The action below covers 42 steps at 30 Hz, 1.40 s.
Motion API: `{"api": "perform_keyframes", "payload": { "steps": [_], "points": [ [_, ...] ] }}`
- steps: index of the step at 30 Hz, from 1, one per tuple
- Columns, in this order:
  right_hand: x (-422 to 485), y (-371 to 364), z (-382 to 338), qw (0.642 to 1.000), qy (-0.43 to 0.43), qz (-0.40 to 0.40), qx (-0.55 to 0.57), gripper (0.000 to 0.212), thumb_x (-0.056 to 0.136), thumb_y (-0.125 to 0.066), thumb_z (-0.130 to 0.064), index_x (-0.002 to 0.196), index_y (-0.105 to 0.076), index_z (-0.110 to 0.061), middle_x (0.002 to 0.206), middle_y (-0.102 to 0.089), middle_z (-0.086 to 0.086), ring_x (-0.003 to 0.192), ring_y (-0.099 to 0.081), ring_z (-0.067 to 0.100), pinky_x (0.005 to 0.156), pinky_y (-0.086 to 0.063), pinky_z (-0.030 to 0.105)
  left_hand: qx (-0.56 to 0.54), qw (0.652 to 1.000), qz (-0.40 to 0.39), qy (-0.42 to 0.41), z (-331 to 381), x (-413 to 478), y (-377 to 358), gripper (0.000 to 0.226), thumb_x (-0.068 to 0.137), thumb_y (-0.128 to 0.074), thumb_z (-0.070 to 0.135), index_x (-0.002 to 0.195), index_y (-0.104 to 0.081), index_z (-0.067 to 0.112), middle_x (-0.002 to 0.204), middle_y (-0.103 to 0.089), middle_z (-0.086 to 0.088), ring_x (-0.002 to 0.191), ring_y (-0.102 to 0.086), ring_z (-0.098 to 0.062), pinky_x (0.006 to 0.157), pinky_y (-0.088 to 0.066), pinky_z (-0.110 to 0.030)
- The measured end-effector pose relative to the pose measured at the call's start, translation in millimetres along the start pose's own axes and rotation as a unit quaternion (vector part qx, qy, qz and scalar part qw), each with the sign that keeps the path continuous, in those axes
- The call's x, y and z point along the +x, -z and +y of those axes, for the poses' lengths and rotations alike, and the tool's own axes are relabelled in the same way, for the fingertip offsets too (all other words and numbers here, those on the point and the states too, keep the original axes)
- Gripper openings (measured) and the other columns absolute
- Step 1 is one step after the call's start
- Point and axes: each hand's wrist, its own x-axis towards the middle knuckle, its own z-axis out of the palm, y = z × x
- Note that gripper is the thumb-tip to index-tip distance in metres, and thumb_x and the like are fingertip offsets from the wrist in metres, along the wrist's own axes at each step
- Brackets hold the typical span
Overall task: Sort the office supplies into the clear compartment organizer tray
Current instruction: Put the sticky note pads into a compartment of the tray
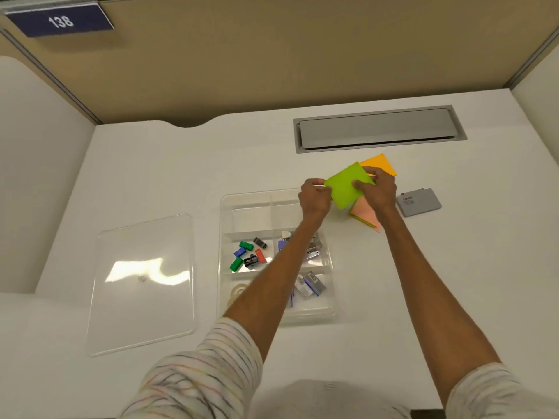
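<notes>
Both hands hold a green sticky-note pad [344, 189] just above the desk, right of the clear organizer tray [225, 225]. My left hand [314, 196] pinches its left edge, and my right hand [378, 189] grips its right side. An orange pad [381, 164] lies behind it. A pink pad [364, 214] lies under it on the desk. In the tray, one compartment holds coloured binder clips [248, 255], another staple boxes [311, 285], and another a tape roll [237, 290]. My left forearm hides part of the tray.
The tray's clear lid [142, 282] lies flat to the left. A grey flat box [419, 202] sits right of the pads. A metal cable hatch [378, 128] is set into the desk at the back. Partition walls close in the back and sides.
</notes>
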Motion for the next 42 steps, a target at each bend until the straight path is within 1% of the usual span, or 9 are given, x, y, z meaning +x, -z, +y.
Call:
{"api": "perform_keyframes", "payload": {
  "steps": [4,6,8,9,14,20,29,34,42],
  "points": [
    [-13.7,-20.2,-15.3,1.0,0.01,-0.016,0.007,0.037,0.079,-0.077,-0.023,0.111,-0.067,-0.008,0.115,-0.069,0.012,0.09,-0.062,0.019,0.08,-0.053,0.032,0.012,0.999,0.04,-0.022,3.4,5.0,38.1,0.026,0.086,-0.065,0.006,0.111,-0.064,0.002,0.105,-0.07,-0.023,0.098,-0.068,-0.037,0.089,-0.056,-0.049],
    [-22.9,-33.7,-19.3,0.999,-0.002,-0.031,0.008,0.036,0.079,-0.077,-0.025,0.109,-0.067,-0.006,0.109,-0.071,0.015,0.084,-0.066,0.023,0.078,-0.057,0.036,0.029,0.997,0.064,-0.033,2.2,6.8,56.0,0.025,0.084,-0.067,0.008,0.109,-0.067,0.006,0.102,-0.072,-0.02,0.097,-0.069,-0.034,0.089,-0.056,-0.044],
    [-33.3,-47.2,-22.4,0.999,-0.018,-0.028,-0.014,0.035,0.078,-0.077,-0.03,0.105,-0.069,-0.009,0.105,-0.073,0.014,0.091,-0.07,0.028,0.085,-0.056,0.04,0.05,0.995,0.079,-0.039,1.0,7.0,71.6,0.024,0.084,-0.067,0.009,0.108,-0.069,0.009,0.099,-0.073,-0.017,0.096,-0.07,-0.031,0.087,-0.056,-0.038],
    [-38.8,-52.6,-24.8,0.999,-0.023,-0.021,-0.032,0.033,0.077,-0.077,-0.033,0.102,-0.07,-0.012,0.105,-0.073,0.011,0.096,-0.069,0.028,0.088,-0.055,0.038,0.059,0.994,0.083,-0.041,0.5,7.1,78.9,0.024,0.084,-0.067,0.009,0.107,-0.069,0.01,0.098,-0.074,-0.016,0.095,-0.07,-0.03,0.085,-0.056,-0.035],
    [-61.7,-73.5,-30.3,0.996,-0.033,-0.02,-0.085,0.027,0.076,-0.078,-0.036,0.091,-0.073,-0.014,0.102,-0.074,0.007,0.1,-0.067,0.028,0.082,-0.048,0.031,0.115,0.987,0.084,-0.071,-12.5,5.4,107.2,0.024,0.084,-0.066,0.009,0.109,-0.069,0.008,0.097,-0.074,-0.013,0.093,-0.069,-0.026,0.081,-0.052,-0.03],
    [-80.6,-83.3,-27.4,0.982,-0.026,-0.014,-0.185,0.037,0.075,-0.078,-0.04,0.099,-0.072,-0.012,0.105,-0.072,0.011,0.102,-0.066,0.032,0.08,-0.05,0.033,0.165,0.979,0.051,-0.108,-32.6,-4.1,115.1,0.044,0.083,-0.072,0.011,0.124,-0.061,0.005,0.114,-0.067,-0.013,0.103,-0.062,-0.025,0.09,-0.048,-0.033],
    [-83.2,-86.9,-37.1,0.966,-0.031,0.003,-0.256,0.034,0.076,-0.076,-0.027,0.103,-0.069,-0.008,0.109,-0.069,0.014,0.103,-0.065,0.034,0.077,-0.049,0.033,0.314,0.932,-0.009,-0.184,-40.3,-6.3,116.1,0.047,0.091,-0.053,0.003,0.137,-0.049,0.001,0.129,-0.059,-0.017,0.119,-0.054,-0.032,0.102,-0.042,-0.042],
    [-81.8,-88.4,-36.7,0.964,-0.021,0.006,-0.267,0.035,0.077,-0.075,-0.025,0.104,-0.067,-0.004,0.11,-0.069,0.016,0.104,-0.064,0.034,0.079,-0.051,0.035,0.372,0.911,0.016,-0.176,-33.4,-6.5,113.7,0.039,0.091,-0.054,0.005,0.129,-0.052,0.0,0.124,-0.06,-0.018,0.118,-0.052,-0.035,0.093,-0.042,-0.039],
    [-86.2,-89.9,-39.3,0.966,-0.013,0.005,-0.259,0.029,0.077,-0.075,-0.02,0.097,-0.065,-0.001,0.103,-0.069,0.018,0.098,-0.065,0.034,0.067,-0.044,0.031,0.38,0.905,0.086,-0.173,-29.7,-16.6,105.4,0.03,0.1,-0.041,0.007,0.123,-0.058,0.0,0.117,-0.066,-0.018,0.108,-0.06,-0.034,0.084,-0.047,-0.042]
  ]
}}
